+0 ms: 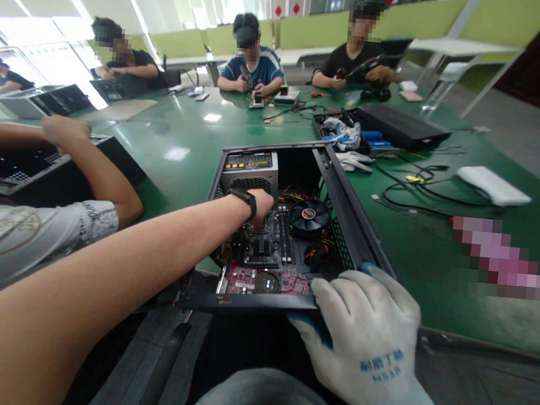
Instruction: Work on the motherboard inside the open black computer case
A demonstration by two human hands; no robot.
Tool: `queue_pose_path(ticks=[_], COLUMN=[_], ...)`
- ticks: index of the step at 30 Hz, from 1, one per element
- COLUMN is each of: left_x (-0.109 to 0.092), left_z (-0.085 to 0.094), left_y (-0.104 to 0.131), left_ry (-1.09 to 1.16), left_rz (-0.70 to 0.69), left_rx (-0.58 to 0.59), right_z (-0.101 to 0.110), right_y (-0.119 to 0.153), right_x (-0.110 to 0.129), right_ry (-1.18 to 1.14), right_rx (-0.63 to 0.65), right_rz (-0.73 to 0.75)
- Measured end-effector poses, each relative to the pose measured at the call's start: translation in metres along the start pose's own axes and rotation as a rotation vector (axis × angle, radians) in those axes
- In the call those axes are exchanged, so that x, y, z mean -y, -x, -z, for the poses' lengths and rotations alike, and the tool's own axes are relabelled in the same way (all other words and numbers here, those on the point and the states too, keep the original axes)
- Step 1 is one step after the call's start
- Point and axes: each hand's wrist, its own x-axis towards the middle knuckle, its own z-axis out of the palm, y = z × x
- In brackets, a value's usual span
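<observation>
An open black computer case lies on its side at the table's near edge, interior facing up. My right hand, in a white work glove, grips its near right corner, with the thumb under the rim. Bare but for a black wristband, my left hand reaches inside over the motherboard. Its fingers are bent down and closed; their tips and anything in them are hidden. Beside it are a power supply and a black fan. A red circuit card lies along the near side.
On the green table at right are black cables, a white pack and a pixelated pink item. Gloves and a black case panel lie behind. A co-worker's arm reaches over another case at left; several people sit opposite.
</observation>
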Motion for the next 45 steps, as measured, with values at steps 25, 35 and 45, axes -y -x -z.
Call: queue_pose_path(ticks=[25, 35, 45], left_x=[-0.0013, -0.0012, 0.0005], left_z=[0.0023, 0.0018, 0.0007], left_y=[0.0018, 0.0023, 0.0003], left_ry=[-0.02, -0.008, -0.005], left_rz=[-0.016, -0.008, -0.026], left_rx=[0.025, 0.018, 0.003], right_z=[-0.0004, -0.0011, -0.0004], right_y=[0.0007, 0.0008, 0.0006], right_x=[0.0001, -0.0005, -0.0008], right_ry=[-0.003, 0.0, -0.001], right_rx=[-0.004, -0.001, -0.002], right_rz=[-0.004, -0.005, 0.002])
